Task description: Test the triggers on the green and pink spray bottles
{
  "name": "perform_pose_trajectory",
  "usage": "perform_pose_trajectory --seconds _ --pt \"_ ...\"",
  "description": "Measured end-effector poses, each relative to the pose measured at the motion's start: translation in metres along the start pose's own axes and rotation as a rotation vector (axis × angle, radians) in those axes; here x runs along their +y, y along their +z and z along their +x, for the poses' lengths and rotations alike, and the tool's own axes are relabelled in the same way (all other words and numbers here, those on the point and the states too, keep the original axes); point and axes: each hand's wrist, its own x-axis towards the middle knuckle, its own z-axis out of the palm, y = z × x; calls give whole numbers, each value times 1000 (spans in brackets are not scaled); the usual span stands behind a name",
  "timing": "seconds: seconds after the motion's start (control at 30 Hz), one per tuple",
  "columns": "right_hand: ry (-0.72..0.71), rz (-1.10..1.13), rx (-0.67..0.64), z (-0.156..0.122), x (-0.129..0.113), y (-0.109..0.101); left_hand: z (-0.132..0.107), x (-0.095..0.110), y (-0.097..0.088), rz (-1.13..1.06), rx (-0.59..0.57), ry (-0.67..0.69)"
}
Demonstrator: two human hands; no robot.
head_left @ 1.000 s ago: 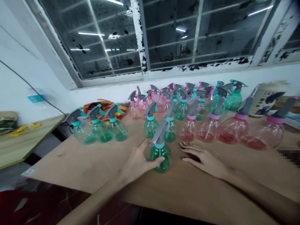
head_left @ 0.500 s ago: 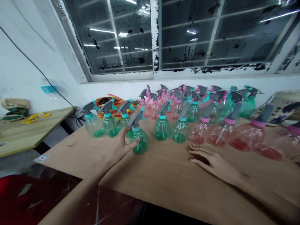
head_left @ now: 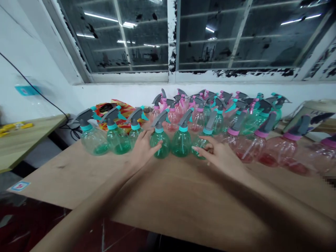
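My left hand (head_left: 143, 148) is closed round a green spray bottle (head_left: 163, 148), its thumb across the front. The bottle stands upright in the front row, with a turquoise collar and a grey trigger head. Just to its right is another green spray bottle (head_left: 181, 141). My right hand (head_left: 222, 154) is at a third green bottle (head_left: 201, 141), fingers bent and apart, thumb and index over its lower front; whether they press on it I cannot tell. Left of my left hand stand several more green bottles (head_left: 119, 141).
Red bottles with pink collars (head_left: 271, 150) continue the row rightward. Behind are many pink and green spray bottles (head_left: 199, 115) along the wall. A red and yellow bag (head_left: 102, 109) lies back left. A printed container (head_left: 312, 115) stands at right. The brown tabletop (head_left: 168, 196) ends toward me.
My left hand has moved its green bottle back and in line beside the other green one. My right hand has moved left and forward from the tabletop to a green bottle. The view has shifted.
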Motion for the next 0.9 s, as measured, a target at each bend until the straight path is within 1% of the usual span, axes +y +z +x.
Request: perform_pose_trajectory --seconds 0.1,0.23,0.43,0.63,0.9 --pt "47 83 -23 18 -8 9 4 -2 3 -17 -4 0" --pt "135 144 -69 34 -19 19 8 -2 4 -40 -27 -9" --pt "138 176 -72 47 -28 28 7 1 2 -68 -38 -46" --pt "122 145 -81 52 -30 31 -14 1 -7 -51 -1 -25" --pt "98 158 -77 53 -33 37 -45 -3 -27 -218 59 -22"
